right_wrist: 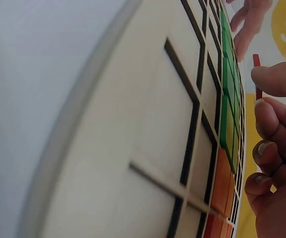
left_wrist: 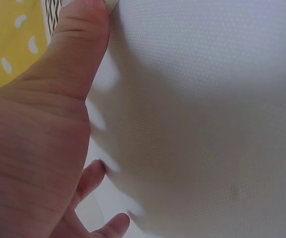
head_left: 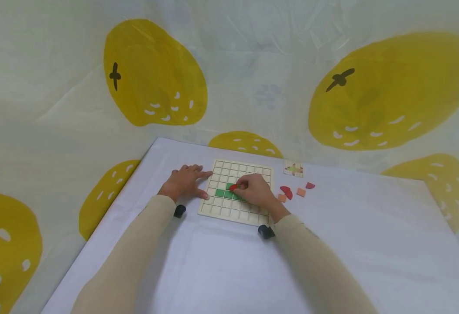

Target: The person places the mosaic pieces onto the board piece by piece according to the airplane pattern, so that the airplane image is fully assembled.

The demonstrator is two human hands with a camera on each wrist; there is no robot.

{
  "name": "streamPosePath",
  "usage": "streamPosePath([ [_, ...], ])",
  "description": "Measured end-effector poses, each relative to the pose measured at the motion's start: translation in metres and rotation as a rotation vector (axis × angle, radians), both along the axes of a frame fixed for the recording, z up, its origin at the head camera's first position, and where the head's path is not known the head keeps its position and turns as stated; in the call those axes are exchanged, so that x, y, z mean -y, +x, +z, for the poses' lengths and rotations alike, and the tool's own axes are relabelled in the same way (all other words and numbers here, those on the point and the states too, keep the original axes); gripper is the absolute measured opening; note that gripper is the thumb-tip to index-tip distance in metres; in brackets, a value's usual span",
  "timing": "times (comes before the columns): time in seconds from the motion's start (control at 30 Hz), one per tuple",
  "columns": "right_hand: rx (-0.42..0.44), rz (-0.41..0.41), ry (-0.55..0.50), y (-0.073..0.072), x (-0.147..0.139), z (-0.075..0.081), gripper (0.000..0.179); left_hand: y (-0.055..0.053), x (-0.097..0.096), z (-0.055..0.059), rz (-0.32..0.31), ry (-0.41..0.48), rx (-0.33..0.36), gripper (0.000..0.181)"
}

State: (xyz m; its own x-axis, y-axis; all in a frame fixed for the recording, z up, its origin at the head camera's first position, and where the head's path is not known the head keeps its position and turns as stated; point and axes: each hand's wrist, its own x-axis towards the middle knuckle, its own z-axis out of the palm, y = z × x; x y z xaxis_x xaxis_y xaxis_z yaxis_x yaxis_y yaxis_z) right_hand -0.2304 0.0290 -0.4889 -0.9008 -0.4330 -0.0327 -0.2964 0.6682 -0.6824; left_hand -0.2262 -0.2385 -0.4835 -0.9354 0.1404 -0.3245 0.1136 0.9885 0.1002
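A pale wooden grid board (head_left: pixel 221 213) lies on the white-covered table, several green square tiles (head_left: pixel 219 192) set in its cells. Over these tiles my right hand (head_left: pixel 256 190) pinches a small red piece with a curved edge (head_left: pixel 234 187) between thumb and index finger. The right wrist view shows that red piece (right_wrist: pixel 256 60) edge-on, just off the board's surface. It also shows an orange tile (right_wrist: pixel 222 173) and a red tile (right_wrist: pixel 213 226) in the grid. My left hand (head_left: pixel 184 183) rests at the board's left edge, fingers spread and thumb touching the rim.
Right of the board lie loose pieces: overlapping red curved ones (head_left: pixel 288 193), an orange square (head_left: pixel 301 192), another orange square (head_left: pixel 282 198) and a red quarter-round (head_left: pixel 310 185). A small pattern card (head_left: pixel 293 168) sits behind them. A fruit-printed sheet (head_left: pixel 253 87) hangs behind the table.
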Motion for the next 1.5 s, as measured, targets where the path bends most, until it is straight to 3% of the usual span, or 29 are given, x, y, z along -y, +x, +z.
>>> streamPosePath([
  [0.67,0.054,-0.043,-0.027,-0.002,0.022,-0.006,0.023,-0.003,0.002,-0.001,0.015,0.011,0.014,0.098],
  [1.5,0.025,-0.029,0.004,-0.005,0.041,-0.009,0.023,-0.002,0.002,-0.001,0.010,-0.017,-0.010,0.096],
])
